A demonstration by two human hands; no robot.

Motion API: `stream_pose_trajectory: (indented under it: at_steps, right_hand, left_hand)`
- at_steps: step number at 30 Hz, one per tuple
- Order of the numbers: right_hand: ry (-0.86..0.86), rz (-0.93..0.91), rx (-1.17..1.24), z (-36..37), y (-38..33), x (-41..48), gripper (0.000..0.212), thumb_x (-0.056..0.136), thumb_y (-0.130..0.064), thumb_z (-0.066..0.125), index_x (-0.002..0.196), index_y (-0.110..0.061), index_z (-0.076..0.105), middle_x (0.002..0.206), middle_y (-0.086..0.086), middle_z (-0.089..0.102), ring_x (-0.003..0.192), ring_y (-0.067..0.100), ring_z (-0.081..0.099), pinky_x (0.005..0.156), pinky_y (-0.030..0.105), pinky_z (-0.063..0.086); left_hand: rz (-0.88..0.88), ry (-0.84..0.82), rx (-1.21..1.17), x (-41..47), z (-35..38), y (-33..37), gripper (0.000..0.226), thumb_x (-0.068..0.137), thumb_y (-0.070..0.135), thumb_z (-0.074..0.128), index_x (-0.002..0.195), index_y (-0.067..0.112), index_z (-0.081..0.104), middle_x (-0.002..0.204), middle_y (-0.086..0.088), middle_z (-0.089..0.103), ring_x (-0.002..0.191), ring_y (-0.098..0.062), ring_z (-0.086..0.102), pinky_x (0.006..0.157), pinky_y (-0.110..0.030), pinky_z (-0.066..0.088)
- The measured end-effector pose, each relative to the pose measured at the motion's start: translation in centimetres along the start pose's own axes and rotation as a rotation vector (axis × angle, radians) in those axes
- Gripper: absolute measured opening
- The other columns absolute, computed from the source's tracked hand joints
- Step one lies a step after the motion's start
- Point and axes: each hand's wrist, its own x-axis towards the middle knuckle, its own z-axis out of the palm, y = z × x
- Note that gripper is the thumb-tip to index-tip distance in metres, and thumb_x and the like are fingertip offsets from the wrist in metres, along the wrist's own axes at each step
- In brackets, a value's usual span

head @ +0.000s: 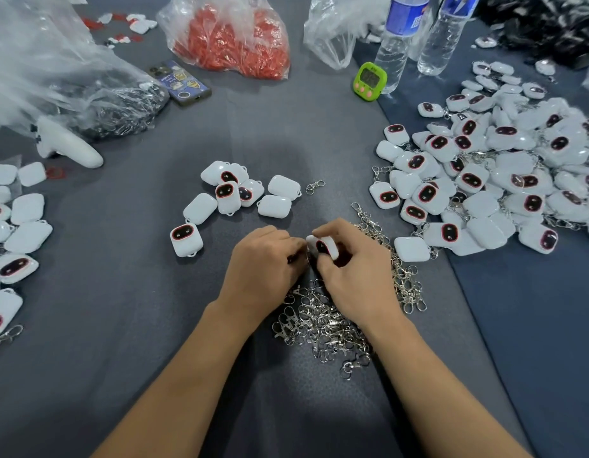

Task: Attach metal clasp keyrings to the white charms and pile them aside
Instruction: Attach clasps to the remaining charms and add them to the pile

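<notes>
My right hand (352,272) pinches a white charm (324,246) with a dark red-rimmed face, held at the table's middle. My left hand (265,262) is curled right beside it, its fingertips at the charm's edge; a bit of metal clasp shows between the hands, mostly hidden. Under and behind both hands lies a heap of loose metal clasp keyrings (322,322). A small group of bare charms (240,193) lies just beyond my hands. On the right spreads a large pile of charms with clasps on them (491,180).
More charms (15,233) lie at the left edge. At the back are a bag of red pieces (233,41), clear plastic bags (38,67), a phone (180,82), a green timer (369,81), two water bottles (398,41) and a white controller (68,143). One stray clasp (315,186) lies alone.
</notes>
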Motion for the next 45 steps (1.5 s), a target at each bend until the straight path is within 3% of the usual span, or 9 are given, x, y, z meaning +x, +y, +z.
stream_pose_trajectory:
  at_steps: [5,13,19,24,29,31,33,38,45]
  right_hand:
    - [0.024,0.059,0.096,-0.1,0.1,0.2,0.031,0.083,-0.008,0.073,0.093,-0.037,0.067,0.085,-0.026,0.072,0.082,0.001,0.069,0.071,0.008,0.046]
    - [0.003,0.104,0.166,-0.2,0.6,0.6,0.027,0.083,-0.011,0.067,0.098,-0.034,0.07,0.087,-0.016,0.073,0.084,0.009,0.069,0.076,0.025,0.053]
    - [-0.014,0.082,0.117,-0.1,0.7,0.6,0.026,0.082,-0.012,0.066,0.097,-0.032,0.072,0.086,-0.02,0.071,0.085,0.007,0.067,0.077,0.021,0.048]
    - [-0.035,0.074,0.137,-0.3,0.6,0.6,0.014,0.088,-0.021,0.068,0.097,-0.029,0.074,0.086,-0.019,0.072,0.086,0.004,0.067,0.078,0.018,0.047]
    - [-0.059,0.141,0.212,-0.5,0.4,0.7,0.013,0.083,-0.02,0.074,0.093,-0.028,0.075,0.075,-0.017,0.071,0.071,0.001,0.063,0.066,0.012,0.043]
    - [-0.071,0.184,0.255,-0.6,0.4,0.8,0.014,0.08,-0.019,0.073,0.092,-0.025,0.076,0.068,-0.013,0.068,0.063,0.003,0.059,0.063,0.018,0.045]
    - [-0.058,0.259,0.359,-0.7,0.4,0.9,0.022,0.076,-0.012,0.068,0.093,-0.023,0.076,0.061,-0.003,0.066,0.056,0.012,0.055,0.059,0.027,0.045]
    - [-0.046,0.336,0.64,-1.1,0.2,1.2,0.025,0.073,-0.006,0.062,0.091,-0.018,0.076,0.053,0.019,0.059,0.039,0.019,0.041,0.044,0.026,0.035]
    - [-0.102,0.344,0.794,-1.4,0.5,1.5,0.026,0.076,-0.003,0.062,0.091,-0.016,0.079,0.069,0.035,0.064,0.044,0.025,0.048,0.04,0.024,0.039]
  left_hand:
    - [-0.011,-0.011,-0.002,0.0,-0.2,0.2,0.011,0.079,0.014,0.078,0.072,0.009,0.072,0.06,-0.002,0.056,0.061,-0.024,0.051,0.062,-0.032,0.036]
    - [-0.045,-0.054,-0.082,0.3,-0.1,0.1,0.009,0.081,0.014,0.079,0.074,0.01,0.073,0.06,0.0,0.056,0.062,-0.018,0.046,0.06,-0.029,0.034]
    - [-0.035,-0.06,-0.105,0.1,-0.1,-0.1,0.009,0.084,0.018,0.073,0.079,0.011,0.076,0.062,0.0,0.057,0.065,-0.019,0.048,0.062,-0.033,0.038]
    - [-0.003,0.002,-0.023,-0.1,0.0,0.0,0.014,0.083,0.018,0.07,0.072,0.01,0.072,0.058,-0.001,0.055,0.061,-0.022,0.048,0.061,-0.032,0.037]
    - [-0.041,0.055,0.062,-0.5,0.2,0.1,0.017,0.078,0.017,0.077,0.064,0.013,0.068,0.055,0.0,0.052,0.058,-0.023,0.048,0.057,-0.038,0.041]
    - [-0.047,0.064,0.057,-0.5,0.1,0.3,0.016,0.076,0.018,0.081,0.065,0.015,0.069,0.056,0.002,0.052,0.059,-0.021,0.048,0.059,-0.033,0.037]
    - [-0.064,0.071,-0.023,-0.4,-0.1,0.4,0.01,0.075,0.018,0.083,0.072,0.019,0.073,0.06,0.006,0.055,0.062,-0.016,0.048,0.061,-0.028,0.037]
    - [-0.272,0.018,-0.408,-0.1,-1.0,0.1,0.021,0.076,0.02,0.086,0.092,0.033,0.08,0.076,0.018,0.073,0.072,-0.002,0.065,0.07,-0.011,0.046]
    - [-0.329,-0.07,-0.578,0.3,-1.3,-0.3,0.014,0.081,0.019,0.084,0.089,0.031,0.082,0.076,0.016,0.075,0.072,-0.006,0.07,0.069,-0.018,0.052]
